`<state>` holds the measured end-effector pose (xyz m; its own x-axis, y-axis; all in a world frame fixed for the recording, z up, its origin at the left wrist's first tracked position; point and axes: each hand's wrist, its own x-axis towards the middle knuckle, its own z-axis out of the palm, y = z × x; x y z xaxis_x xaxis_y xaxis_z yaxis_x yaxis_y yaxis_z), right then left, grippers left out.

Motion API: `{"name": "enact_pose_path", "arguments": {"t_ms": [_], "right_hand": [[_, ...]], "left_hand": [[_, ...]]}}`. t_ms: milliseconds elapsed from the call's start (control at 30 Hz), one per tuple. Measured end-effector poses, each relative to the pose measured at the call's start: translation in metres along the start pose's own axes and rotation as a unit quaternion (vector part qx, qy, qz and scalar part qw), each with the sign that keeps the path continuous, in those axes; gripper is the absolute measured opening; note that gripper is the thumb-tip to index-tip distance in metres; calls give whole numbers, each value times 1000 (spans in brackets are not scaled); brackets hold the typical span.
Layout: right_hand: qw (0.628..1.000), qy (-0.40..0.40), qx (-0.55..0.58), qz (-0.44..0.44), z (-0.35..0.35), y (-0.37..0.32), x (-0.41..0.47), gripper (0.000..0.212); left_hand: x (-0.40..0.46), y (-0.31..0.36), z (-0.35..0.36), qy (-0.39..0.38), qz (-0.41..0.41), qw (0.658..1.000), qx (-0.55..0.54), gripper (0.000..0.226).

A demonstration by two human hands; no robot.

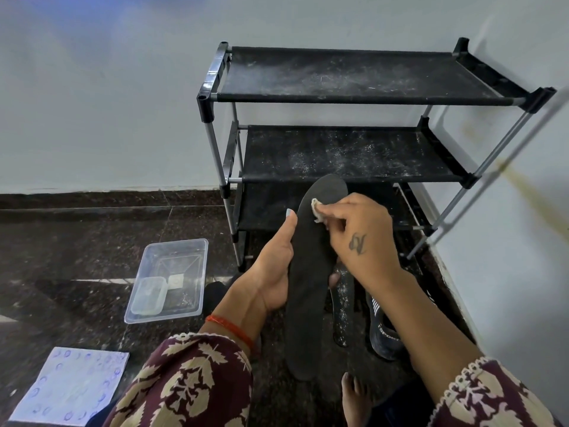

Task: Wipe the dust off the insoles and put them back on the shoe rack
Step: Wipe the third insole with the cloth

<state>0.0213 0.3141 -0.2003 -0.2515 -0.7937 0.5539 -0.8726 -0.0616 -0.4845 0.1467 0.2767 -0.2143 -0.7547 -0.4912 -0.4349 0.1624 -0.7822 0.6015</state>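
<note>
A long black insole (308,291) stands upright in front of me. My left hand (271,266) grips its left edge, thumb up along the side. My right hand (360,232) presses a small whitish cloth (316,209) against the insole's upper part. On the floor behind it lie a dusty black insole (344,306) and another dark insole with white stripes and lettering (381,331). The black shoe rack (354,137) stands against the wall, its three fabric shelves speckled with white dust.
A clear plastic tub (172,278) with a smaller clear box inside sits on the dark stone floor at left. A patterned white sheet (70,386) lies at the lower left. A bare foot (354,396) shows at the bottom. The wall corner is close on the right.
</note>
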Motion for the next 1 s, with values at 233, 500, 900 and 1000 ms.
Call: {"name": "enact_pose_path", "arguments": {"t_ms": [233,500,900,1000], "right_hand": [[995,31,-43,80,-19,22,13,19],[997,-17,70,-41,8,-12,-3,13],[996,73,22,45,-13,17,13,20],[996,14,81,-19,3,-9,2,23]], "left_hand": [[-1,7,-2,14,-1,1000,-9,62],[-3,4,3,-2,26,1000,-3,69],[-4,6,4,6,1,1000,-16,61],[-5,5,7,-5,21,1000,7,56]]}}
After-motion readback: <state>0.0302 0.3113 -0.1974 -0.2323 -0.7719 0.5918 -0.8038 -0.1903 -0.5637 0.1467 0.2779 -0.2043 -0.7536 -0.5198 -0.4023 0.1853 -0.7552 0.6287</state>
